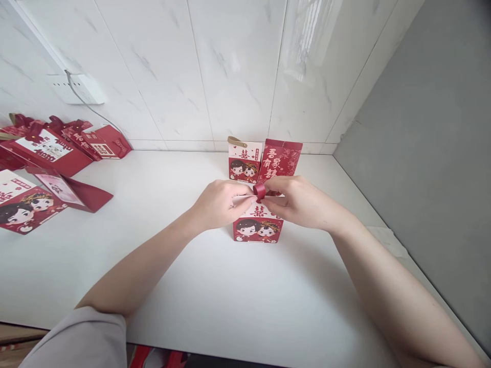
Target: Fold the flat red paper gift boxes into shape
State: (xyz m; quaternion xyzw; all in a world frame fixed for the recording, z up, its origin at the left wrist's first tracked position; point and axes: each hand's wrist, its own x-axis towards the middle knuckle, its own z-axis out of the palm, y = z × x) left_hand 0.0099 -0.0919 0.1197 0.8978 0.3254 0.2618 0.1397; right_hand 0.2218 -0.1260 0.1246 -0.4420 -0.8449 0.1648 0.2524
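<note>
A red and white paper gift box (258,231), printed with two cartoon figures, stands upright on the white table between my hands. A dark red ribbon loop (259,191) rises from its top. My left hand (215,205) pinches the top edge of the box just left of the loop, thumb against forefinger. From the other side, my right hand (301,202) has its fingers closed on the top edge, touching the base of the loop. My fingers hide much of the box's upper part.
Behind stand a similar box (244,162) with a gold ribbon and a red box (283,155) with white lettering, near the tiled wall. More red boxes (57,153) lie at the left below a socket (76,89). A grey panel (429,168) borders the right side.
</note>
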